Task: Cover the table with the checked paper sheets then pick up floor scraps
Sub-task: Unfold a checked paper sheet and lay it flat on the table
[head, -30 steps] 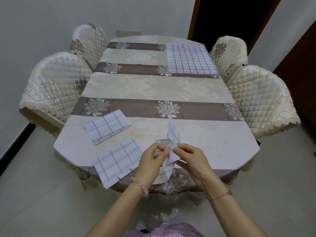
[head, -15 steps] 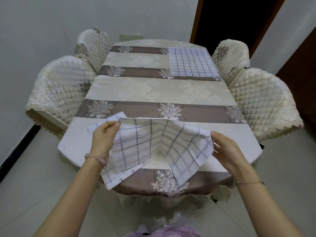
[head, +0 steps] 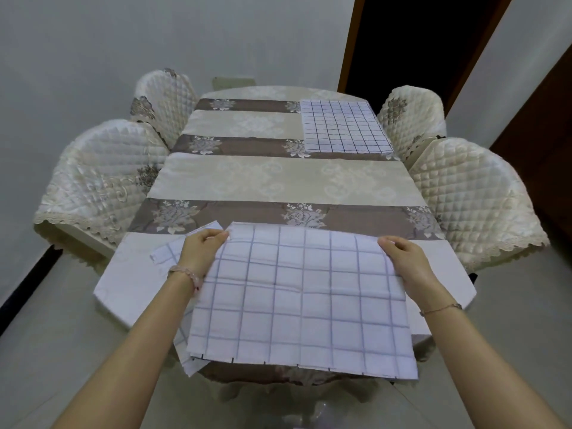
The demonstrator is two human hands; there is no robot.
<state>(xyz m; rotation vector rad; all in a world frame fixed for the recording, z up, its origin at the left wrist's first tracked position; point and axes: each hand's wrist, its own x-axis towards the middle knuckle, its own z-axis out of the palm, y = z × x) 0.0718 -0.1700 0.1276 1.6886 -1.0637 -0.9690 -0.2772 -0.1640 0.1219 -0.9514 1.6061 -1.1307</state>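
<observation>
No writing, label, brand, number or sign is legible. The checked paper sheet (head: 303, 292) carries only blue grid lines; the tablecloth (head: 278, 181) beyond it shows only flower motifs.

A: What stands round the bench (head: 278, 178)?
B: Cream quilted left chairs (head: 102, 181) and right chairs (head: 473, 199), two a side, with lace hems.
A: And the room?
B: Pale grey wall (head: 123, 35), pale floor (head: 46, 335), black skirting (head: 28, 280) at left, dark doorway (head: 418, 35) framed in brown wood behind.
</observation>
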